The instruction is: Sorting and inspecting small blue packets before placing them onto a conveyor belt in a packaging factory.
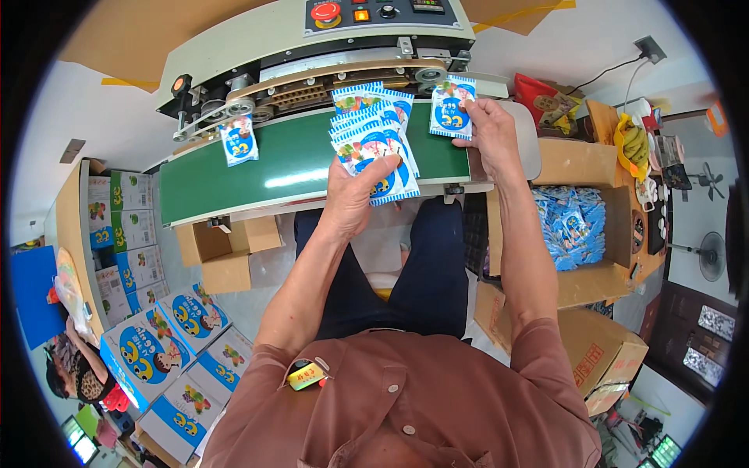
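My left hand (355,196) grips a fanned stack of blue-and-white striped snack packets (373,136) above the green conveyor belt (281,168) of a band sealing machine (312,47). My right hand (490,129) presses a single packet (451,109) flat against the belt's right end, at the mouth of the sealing rollers. Another packet (239,140) rides the belt at the left, under the rollers.
An open cardboard box (581,226) full of the same packets sits at my right. Printed cartons (168,343) are stacked at the lower left, with small brown boxes (226,249) under the belt. Another person (74,374) sits at the far left. Bananas (636,144) lie on a cluttered shelf.
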Tool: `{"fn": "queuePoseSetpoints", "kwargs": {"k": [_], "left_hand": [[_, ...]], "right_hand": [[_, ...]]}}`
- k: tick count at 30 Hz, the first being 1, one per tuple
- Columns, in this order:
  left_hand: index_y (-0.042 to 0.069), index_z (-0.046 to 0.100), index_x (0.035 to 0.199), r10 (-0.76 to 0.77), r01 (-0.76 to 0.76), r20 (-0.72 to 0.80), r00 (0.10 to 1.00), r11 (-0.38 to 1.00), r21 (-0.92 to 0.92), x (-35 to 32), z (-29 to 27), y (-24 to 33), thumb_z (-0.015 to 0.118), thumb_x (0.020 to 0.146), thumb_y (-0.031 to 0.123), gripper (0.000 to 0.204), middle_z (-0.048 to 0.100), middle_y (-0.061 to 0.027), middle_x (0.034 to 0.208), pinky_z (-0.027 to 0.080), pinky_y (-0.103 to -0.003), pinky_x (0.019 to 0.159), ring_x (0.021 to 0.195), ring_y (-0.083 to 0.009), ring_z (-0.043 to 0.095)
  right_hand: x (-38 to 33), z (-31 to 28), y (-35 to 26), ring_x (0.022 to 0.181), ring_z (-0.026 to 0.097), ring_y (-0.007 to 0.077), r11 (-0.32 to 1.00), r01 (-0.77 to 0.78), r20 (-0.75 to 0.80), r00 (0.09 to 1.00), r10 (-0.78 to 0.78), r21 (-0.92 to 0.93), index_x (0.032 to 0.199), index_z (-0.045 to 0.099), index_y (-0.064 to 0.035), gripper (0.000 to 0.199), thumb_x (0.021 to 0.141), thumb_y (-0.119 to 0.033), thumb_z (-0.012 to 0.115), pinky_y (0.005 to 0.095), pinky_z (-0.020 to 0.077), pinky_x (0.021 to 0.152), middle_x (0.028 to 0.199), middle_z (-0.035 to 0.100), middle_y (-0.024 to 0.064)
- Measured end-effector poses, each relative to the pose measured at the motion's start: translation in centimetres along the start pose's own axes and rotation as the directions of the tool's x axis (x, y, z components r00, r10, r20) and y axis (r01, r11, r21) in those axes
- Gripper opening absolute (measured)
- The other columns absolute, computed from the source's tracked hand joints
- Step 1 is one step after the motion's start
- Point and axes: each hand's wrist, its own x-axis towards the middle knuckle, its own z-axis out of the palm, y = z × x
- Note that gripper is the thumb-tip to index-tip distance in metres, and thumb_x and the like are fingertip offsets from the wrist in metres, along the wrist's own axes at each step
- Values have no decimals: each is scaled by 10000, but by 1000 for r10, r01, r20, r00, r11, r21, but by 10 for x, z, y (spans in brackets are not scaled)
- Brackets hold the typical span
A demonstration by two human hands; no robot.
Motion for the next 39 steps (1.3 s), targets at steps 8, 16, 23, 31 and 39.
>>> {"fn": "queuePoseSetpoints", "kwargs": {"k": [8, 16, 23, 31, 39], "left_hand": [[31, 610, 1152, -22, 22, 18, 1000, 1000, -9, -1, -7, 1, 745, 845, 47, 335, 709, -69, 996, 598, -307, 622, 799, -156, 712], [22, 610, 1180, -57, 61, 91, 994, 997, -40, -2, 0, -11, 749, 833, 5, 374, 705, -66, 1040, 581, -292, 788, 894, -142, 698], [22, 608, 1179, -45, 45, 57, 997, 999, -10, -4, 5, -9, 747, 835, 8, 372, 702, -69, 1047, 582, -304, 787, 904, -147, 697], [22, 601, 1170, -65, 66, 42, 997, 998, -7, -4, -3, -6, 744, 841, 21, 360, 704, -76, 1043, 582, -309, 797, 905, -152, 698], [20, 603, 1170, -121, 120, 57, 991, 993, 23, -5, -8, -4, 748, 833, 23, 367, 704, -75, 1046, 583, -308, 794, 903, -152, 698]], "right_hand": [[-1, 37, -8, 796, 687, 130, 980, 64, -5, 998, -66, -190, 1096, 645, 1, 285, 993, -261, 601, 273, 583, 637, 956, 687, 68], [-50, 47, 13, 804, 687, 141, 998, 40, 176, 983, -50, 56, 1107, 651, -8, 243, 989, -217, 613, 267, 564, 687, 990, 698, 79], [-50, 26, 10, 799, 697, 147, 927, 46, 29, 998, -61, 372, 1036, 578, -37, 117, 1006, -149, 558, 354, 615, 701, 909, 676, 64], [-5, -12, 4, 765, 692, 124, 996, -12, 1, 1000, 12, 91, 1039, 565, -12, 195, 994, -200, 586, 279, 616, 623, 902, 674, 57], [13, 20, -2, 811, 687, 122, 995, -47, 96, 994, 55, -88, 1088, 606, 10, 266, 996, -240, 589, 278, 597, 634, 954, 677, 67]]}}
